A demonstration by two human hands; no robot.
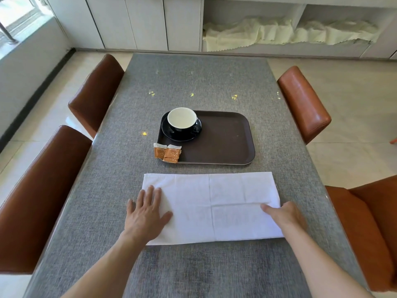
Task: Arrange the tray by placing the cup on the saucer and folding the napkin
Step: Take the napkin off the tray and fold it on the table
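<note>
A black cup [182, 121] with a white inside stands upright on a black saucer [171, 134] in the far left corner of the brown tray [225, 143]. In front of the tray a white napkin [214, 203] lies on the table as a wide rectangle with a fold edge running across it. My left hand [146, 211] lies flat on its left end with fingers spread. My right hand [283, 216] is at its right edge, thumb on top by the fold edge; the other fingers are hidden.
Two orange sachets [168, 152] lie on the tray's near left corner, overlapping its rim. Brown leather chairs [305, 104] stand on both sides of the grey table [193, 82]. White cabinets with pale cloth line the far wall.
</note>
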